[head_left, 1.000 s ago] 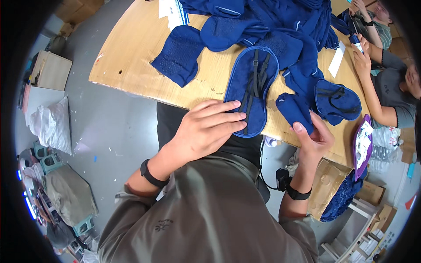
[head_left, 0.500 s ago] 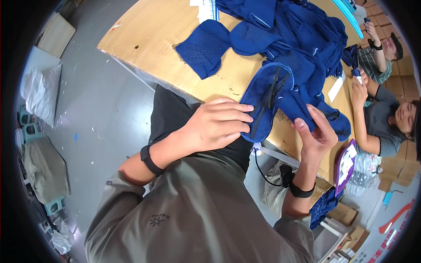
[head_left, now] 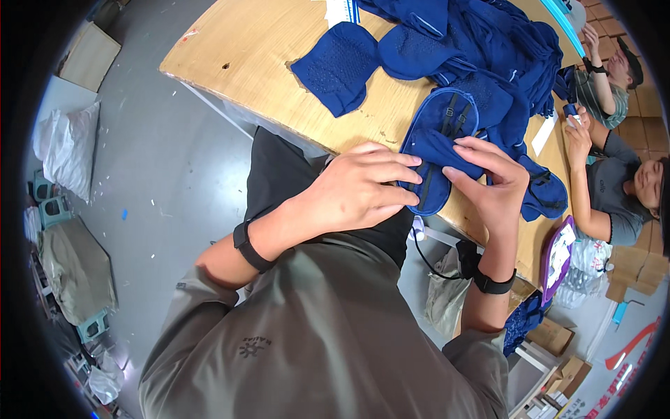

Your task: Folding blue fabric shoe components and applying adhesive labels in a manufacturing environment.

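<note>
Eye mask: dark blue, black straps [head_left: 451,112] uppermost, at my near edge of the counter [head_left: 251,70].
Folded cloth: blue [head_left: 436,146], over the mask's middle.
Right hand: mine [head_left: 492,178], pinching the cloth between thumb and fingers, right of the mask.
Left hand: mine [head_left: 366,185], fingertips on the mask's left edge; thumb grip cannot be told.
Blue pile: garments [head_left: 513,59], beyond the mask.
Purple tray: [head_left: 550,283], right of the mask.
</note>
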`<control>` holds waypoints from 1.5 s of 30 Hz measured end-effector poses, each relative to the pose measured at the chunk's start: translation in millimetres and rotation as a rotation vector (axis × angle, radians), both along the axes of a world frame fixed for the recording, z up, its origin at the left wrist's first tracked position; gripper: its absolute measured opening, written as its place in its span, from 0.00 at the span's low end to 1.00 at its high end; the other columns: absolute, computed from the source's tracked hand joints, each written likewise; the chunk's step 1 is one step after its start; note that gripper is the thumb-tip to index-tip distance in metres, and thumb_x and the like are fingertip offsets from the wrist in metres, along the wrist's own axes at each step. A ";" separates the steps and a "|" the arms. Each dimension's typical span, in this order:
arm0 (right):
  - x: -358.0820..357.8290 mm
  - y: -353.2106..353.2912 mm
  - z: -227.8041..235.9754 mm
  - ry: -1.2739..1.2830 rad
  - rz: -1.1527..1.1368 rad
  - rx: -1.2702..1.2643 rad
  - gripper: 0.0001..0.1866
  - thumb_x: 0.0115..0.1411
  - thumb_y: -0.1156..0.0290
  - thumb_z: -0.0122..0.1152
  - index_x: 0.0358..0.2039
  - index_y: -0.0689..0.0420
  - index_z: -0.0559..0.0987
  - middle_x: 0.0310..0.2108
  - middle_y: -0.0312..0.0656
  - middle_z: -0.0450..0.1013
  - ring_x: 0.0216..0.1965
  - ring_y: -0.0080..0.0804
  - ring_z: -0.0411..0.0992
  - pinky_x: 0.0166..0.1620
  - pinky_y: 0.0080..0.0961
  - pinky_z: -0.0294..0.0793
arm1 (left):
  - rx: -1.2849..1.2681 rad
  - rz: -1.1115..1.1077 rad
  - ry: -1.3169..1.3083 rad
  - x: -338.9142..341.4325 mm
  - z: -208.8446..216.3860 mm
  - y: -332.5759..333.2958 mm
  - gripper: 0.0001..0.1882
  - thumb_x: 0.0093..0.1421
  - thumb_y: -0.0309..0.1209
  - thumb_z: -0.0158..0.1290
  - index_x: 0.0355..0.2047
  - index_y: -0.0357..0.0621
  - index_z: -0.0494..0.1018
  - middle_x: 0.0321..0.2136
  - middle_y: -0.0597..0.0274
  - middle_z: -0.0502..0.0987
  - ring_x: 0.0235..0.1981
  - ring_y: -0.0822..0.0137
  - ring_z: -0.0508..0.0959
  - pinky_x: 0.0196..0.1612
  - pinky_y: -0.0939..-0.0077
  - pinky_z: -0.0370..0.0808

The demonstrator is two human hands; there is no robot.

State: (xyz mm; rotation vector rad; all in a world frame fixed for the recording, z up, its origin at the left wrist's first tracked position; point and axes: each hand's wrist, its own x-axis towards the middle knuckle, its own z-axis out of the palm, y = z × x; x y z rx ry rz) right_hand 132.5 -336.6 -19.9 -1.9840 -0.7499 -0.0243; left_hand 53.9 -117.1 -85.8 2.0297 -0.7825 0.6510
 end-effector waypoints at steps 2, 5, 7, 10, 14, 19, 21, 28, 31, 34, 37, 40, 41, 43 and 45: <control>-5.5 2.8 3.3 -0.090 -0.012 -0.015 0.18 0.41 0.85 0.74 0.36 0.61 0.85 0.40 0.45 0.80 0.41 0.29 0.78 0.46 0.23 0.76 | 0.008 0.000 -0.014 0.7 -0.8 1.5 0.12 0.44 0.26 0.65 0.31 0.51 0.82 0.41 0.66 0.81 0.48 0.61 0.79 0.46 0.65 0.76; -9.3 4.1 5.8 -0.120 0.004 -0.021 0.17 0.40 0.85 0.74 0.35 0.62 0.85 0.40 0.45 0.80 0.41 0.30 0.78 0.46 0.23 0.76 | 0.012 0.005 -0.037 0.8 -2.9 0.6 0.13 0.44 0.25 0.65 0.32 0.52 0.82 0.40 0.66 0.81 0.47 0.61 0.80 0.46 0.65 0.76; -10.0 5.0 -1.8 -0.087 0.000 -0.010 0.17 0.40 0.85 0.74 0.35 0.62 0.85 0.40 0.46 0.80 0.40 0.30 0.79 0.46 0.23 0.77 | 0.017 0.014 -0.046 -0.2 -5.3 0.5 0.13 0.44 0.25 0.65 0.33 0.52 0.82 0.40 0.67 0.81 0.46 0.61 0.80 0.45 0.65 0.76; -12.3 3.5 -3.7 -0.100 -0.014 -0.028 0.16 0.40 0.85 0.74 0.34 0.63 0.85 0.40 0.46 0.80 0.40 0.30 0.79 0.45 0.24 0.77 | -0.011 0.036 -0.077 0.6 -8.3 -1.6 0.13 0.43 0.26 0.66 0.32 0.53 0.83 0.41 0.67 0.80 0.44 0.59 0.79 0.44 0.66 0.77; -16.1 -2.1 -10.8 -0.206 -0.017 -0.039 0.16 0.41 0.85 0.74 0.34 0.63 0.85 0.41 0.46 0.80 0.40 0.30 0.79 0.44 0.23 0.78 | -0.042 0.163 -0.110 -2.6 -4.2 -6.8 0.13 0.40 0.29 0.68 0.30 0.59 0.84 0.45 0.67 0.79 0.46 0.56 0.72 0.47 0.66 0.74; -25.3 -0.9 -15.1 -0.186 -0.028 -0.012 0.15 0.41 0.85 0.73 0.33 0.62 0.85 0.41 0.46 0.80 0.40 0.30 0.79 0.42 0.22 0.79 | 0.017 0.210 -0.147 -2.4 0.4 -6.2 0.11 0.40 0.32 0.68 0.27 0.61 0.83 0.53 0.65 0.76 0.58 0.51 0.64 0.58 0.63 0.63; -29.8 -2.8 -17.1 -0.204 -0.038 -0.030 0.15 0.41 0.85 0.73 0.33 0.62 0.85 0.41 0.46 0.80 0.39 0.31 0.79 0.41 0.22 0.79 | 0.014 0.201 -0.176 -2.0 1.2 -5.1 0.10 0.41 0.32 0.68 0.26 0.60 0.83 0.53 0.65 0.77 0.58 0.51 0.65 0.57 0.62 0.64; -33.0 -10.5 -23.9 -0.241 0.027 0.000 0.15 0.38 0.82 0.72 0.31 0.60 0.86 0.41 0.46 0.80 0.42 0.38 0.80 0.44 0.27 0.79 | 0.012 0.083 -0.201 4.1 -1.7 -4.0 0.10 0.44 0.27 0.67 0.29 0.53 0.82 0.48 0.63 0.80 0.50 0.55 0.77 0.44 0.63 0.76; -29.4 -10.5 -23.8 -0.271 0.019 0.009 0.14 0.38 0.82 0.72 0.30 0.60 0.86 0.40 0.46 0.80 0.43 0.40 0.79 0.46 0.30 0.79 | 0.001 0.051 -0.232 14.3 1.5 -5.7 0.10 0.45 0.25 0.67 0.30 0.49 0.82 0.45 0.61 0.81 0.50 0.54 0.79 0.44 0.64 0.78; -24.6 -13.4 -15.0 -0.342 0.002 -0.027 0.13 0.39 0.80 0.72 0.30 0.59 0.85 0.40 0.46 0.80 0.44 0.42 0.80 0.46 0.32 0.80 | 0.024 0.020 -0.238 23.3 14.5 -6.1 0.08 0.47 0.24 0.66 0.30 0.44 0.81 0.44 0.59 0.81 0.52 0.54 0.79 0.52 0.61 0.77; -27.7 -13.8 -20.3 -0.565 0.022 -0.165 0.10 0.43 0.76 0.73 0.29 0.55 0.84 0.42 0.42 0.80 0.45 0.41 0.79 0.46 0.32 0.81 | 0.072 0.029 -0.205 17.3 14.3 -2.6 0.08 0.49 0.24 0.65 0.31 0.46 0.82 0.44 0.60 0.81 0.52 0.57 0.79 0.57 0.58 0.74; -33.5 -12.9 -21.9 -0.534 0.009 -0.120 0.12 0.44 0.75 0.73 0.32 0.58 0.85 0.44 0.46 0.79 0.46 0.44 0.79 0.48 0.35 0.80 | 0.082 0.030 -0.206 16.2 18.8 -2.0 0.09 0.49 0.23 0.65 0.32 0.42 0.81 0.42 0.58 0.82 0.50 0.58 0.80 0.56 0.59 0.75; -36.6 -8.5 -19.2 -0.478 0.004 -0.110 0.11 0.45 0.75 0.73 0.33 0.58 0.85 0.45 0.45 0.79 0.46 0.44 0.79 0.48 0.35 0.80 | 0.089 0.048 -0.199 14.3 17.0 1.2 0.09 0.48 0.23 0.66 0.31 0.43 0.81 0.42 0.59 0.82 0.50 0.58 0.80 0.56 0.61 0.75; -42.7 -6.1 -14.0 -0.452 -0.019 -0.082 0.11 0.47 0.75 0.74 0.33 0.58 0.85 0.45 0.44 0.79 0.46 0.43 0.79 0.48 0.34 0.80 | 0.075 0.042 -0.219 13.6 18.4 0.8 0.09 0.47 0.22 0.66 0.30 0.43 0.81 0.41 0.60 0.82 0.49 0.59 0.81 0.50 0.65 0.78; -43.5 -8.4 -13.6 -0.417 -0.009 -0.075 0.11 0.48 0.75 0.73 0.34 0.57 0.85 0.45 0.42 0.79 0.44 0.41 0.79 0.46 0.31 0.79 | 0.070 0.034 -0.213 11.7 21.6 0.7 0.09 0.46 0.22 0.66 0.30 0.43 0.81 0.40 0.60 0.82 0.48 0.60 0.81 0.46 0.68 0.79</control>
